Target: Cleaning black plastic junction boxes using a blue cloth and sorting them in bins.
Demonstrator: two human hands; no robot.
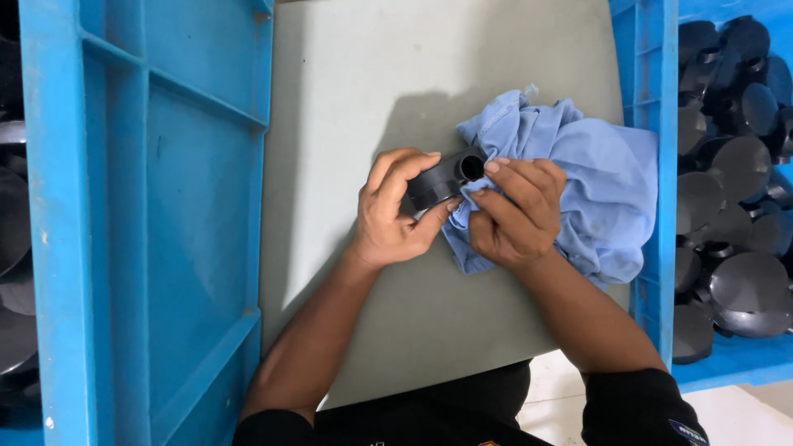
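Note:
A small black plastic part [446, 176] with a round hole at one end is gripped by my left hand [395, 211], thumb below and fingers over its top. My right hand [514, 211] pinches a fold of a light blue cloth [586, 182] and presses it against the part's open end. The rest of the cloth lies bunched on the grey board [363, 99] to the right of my hands.
A blue plastic crate [157, 206] stands at the left, with dark round parts at its far left edge. Another blue crate [648, 99] at the right holds several black round parts [735, 173]. My lap lies below the board.

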